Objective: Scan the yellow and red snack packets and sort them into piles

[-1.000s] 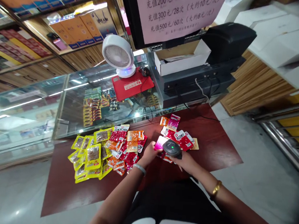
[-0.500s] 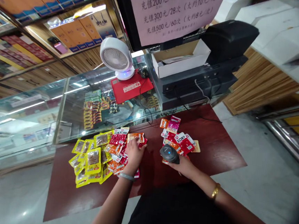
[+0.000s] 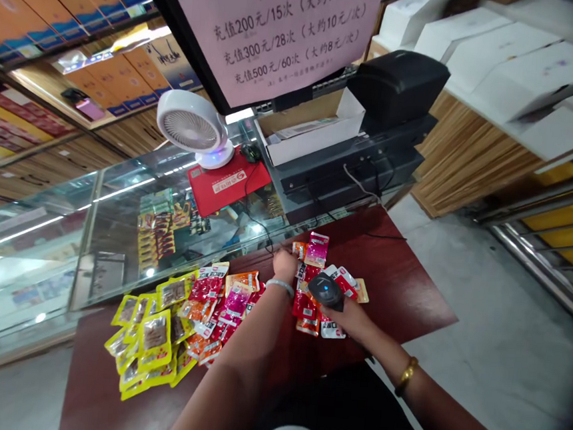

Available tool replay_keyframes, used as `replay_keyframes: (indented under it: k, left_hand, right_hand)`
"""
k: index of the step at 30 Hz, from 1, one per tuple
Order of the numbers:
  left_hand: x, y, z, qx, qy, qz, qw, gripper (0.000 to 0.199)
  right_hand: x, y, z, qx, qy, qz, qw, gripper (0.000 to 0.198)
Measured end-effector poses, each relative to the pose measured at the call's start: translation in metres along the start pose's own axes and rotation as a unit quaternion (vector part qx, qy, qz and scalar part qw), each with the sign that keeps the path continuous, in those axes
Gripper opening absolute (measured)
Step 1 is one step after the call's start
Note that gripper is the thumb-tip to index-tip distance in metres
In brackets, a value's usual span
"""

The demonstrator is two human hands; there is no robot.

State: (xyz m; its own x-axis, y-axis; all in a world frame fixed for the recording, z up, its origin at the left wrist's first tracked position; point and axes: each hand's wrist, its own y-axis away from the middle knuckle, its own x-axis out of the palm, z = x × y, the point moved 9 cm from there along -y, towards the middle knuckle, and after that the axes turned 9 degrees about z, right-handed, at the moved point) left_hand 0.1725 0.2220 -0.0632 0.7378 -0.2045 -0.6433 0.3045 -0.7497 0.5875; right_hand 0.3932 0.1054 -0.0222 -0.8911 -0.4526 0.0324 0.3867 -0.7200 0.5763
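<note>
Shifted rightward, the left hand (image 3: 285,264), its grip unclear, is placed beside glossy pink-and-orange foil packets (image 3: 317,250) near the dark-red counter's (image 3: 402,272) far edge; the black plastic scanner (image 3: 326,291), held in the right hand (image 3: 348,317), should be aimed squarely.

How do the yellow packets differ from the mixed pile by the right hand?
The yellow packets show brownish middles; the mixed pile shows red, orange, pink and white. The yellow packets lie farther left; the mixed pile is partly hidden behind the scanner in the right hand. Both lie on the reddish tabletop.
</note>
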Motion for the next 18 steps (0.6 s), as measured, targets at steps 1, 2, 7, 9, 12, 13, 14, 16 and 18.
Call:
replay_keyframes:
  k: [1,2,7,9,12,13,14,16,18]
  left_hand:
    - [0.001,-0.002,0.002,0.001,0.004,0.004,1.0,0.017]
    - [0.001,-0.002,0.004,0.003,0.007,0.006,1.0,0.015]
    - [-0.006,0.019,0.032,0.063,0.182,-0.01,0.981,0.012]
    - [-0.011,0.032,0.051,0.079,0.287,-0.018,0.954,0.016]
    - [-0.018,0.05,0.081,0.071,0.371,-0.029,0.926,0.026]
    - [-0.019,0.055,0.091,0.063,0.391,-0.032,0.918,0.029]
    - [-0.021,0.06,0.1,0.055,0.408,-0.032,0.911,0.032]
    - [-0.024,0.071,0.117,0.045,0.432,-0.035,0.9,0.036]
    - [-0.028,0.082,0.13,0.045,0.441,-0.038,0.896,0.039]
  right_hand:
    - [-0.002,0.001,0.001,0.006,0.004,-0.003,1.0,0.045]
    - [-0.005,0.002,0.001,0.012,0.009,-0.005,1.0,0.045]
    - [-0.01,0.006,0.004,0.004,0.03,0.014,0.999,0.048]
    - [-0.005,0.006,0.008,-0.02,0.026,0.031,0.999,0.049]
    - [0.007,0.007,0.015,-0.047,0.039,0.046,0.997,0.046]
    - [0.012,0.007,0.018,-0.053,0.048,0.05,0.996,0.045]
    - [0.018,0.007,0.022,-0.059,0.059,0.055,0.995,0.044]
    - [0.029,0.008,0.028,-0.071,0.078,0.065,0.992,0.045]
    - [0.038,0.009,0.033,-0.073,0.098,0.068,0.99,0.046]
